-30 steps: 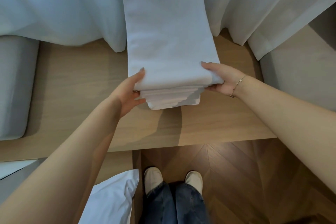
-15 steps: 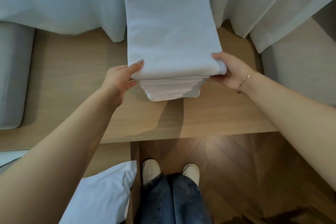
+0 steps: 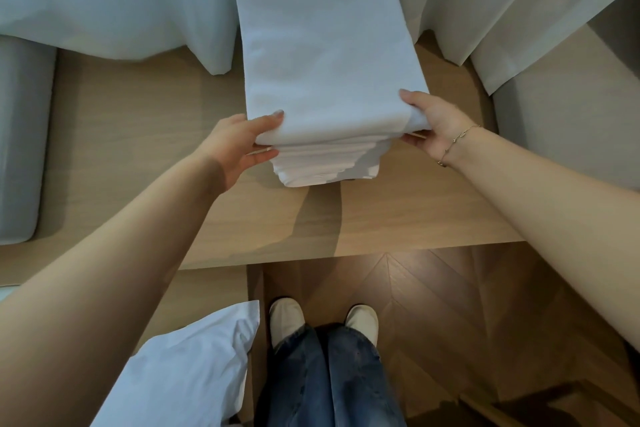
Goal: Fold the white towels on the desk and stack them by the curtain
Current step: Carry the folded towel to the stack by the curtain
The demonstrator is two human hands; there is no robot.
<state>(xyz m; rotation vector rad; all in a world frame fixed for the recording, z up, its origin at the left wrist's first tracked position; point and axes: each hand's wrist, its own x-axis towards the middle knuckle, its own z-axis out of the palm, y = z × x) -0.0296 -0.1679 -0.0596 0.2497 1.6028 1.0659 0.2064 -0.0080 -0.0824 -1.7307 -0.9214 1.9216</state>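
Now, compared with a moment earlier, the left hand (image 3: 239,146) and right hand (image 3: 434,126) have carried the folded towel (image 3: 329,62) farther toward the curtain (image 3: 104,0), each grip pinching a near corner, thumb on top and fingers beneath. It lies on the stack of towels (image 3: 329,166) on the tabletop (image 3: 138,135), so placement appears nearly complete. Its long axis runs near to far, folded end nearest.
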